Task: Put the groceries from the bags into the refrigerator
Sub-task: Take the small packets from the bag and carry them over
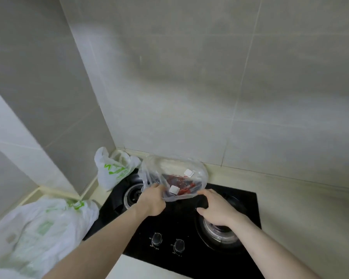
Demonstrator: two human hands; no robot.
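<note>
Over the black gas hob (181,222), head view: a clear plastic bag (174,177) with red contents and two white square labels is held up above the far middle of the cooktop. Left hand (152,200) grips the bag's near-left edge, fingers curled into the film. Right hand (215,208) reaches in at the near-right edge; fingers are partly spread and touching or just short of the plastic, so whether it has a hold I cannot tell.

Step in hand, as I judge it: one grocery item taken up off the counter area, not yet carried away. No refrigerator in view. Next move calls for a firm two-hand or single-hand hold, then turning away from the hob toward wherever the fridge stands.

Around: white shopping bag with green print (114,171) at the far left corner against the tiled wall; larger white bag (42,228) near left on the pale counter (302,208). Two knobs (167,241) near edge of hob; right burner (220,228) partly under the right wrist. Nothing blocks lifting the bag; thin film could sag or slip.
</note>
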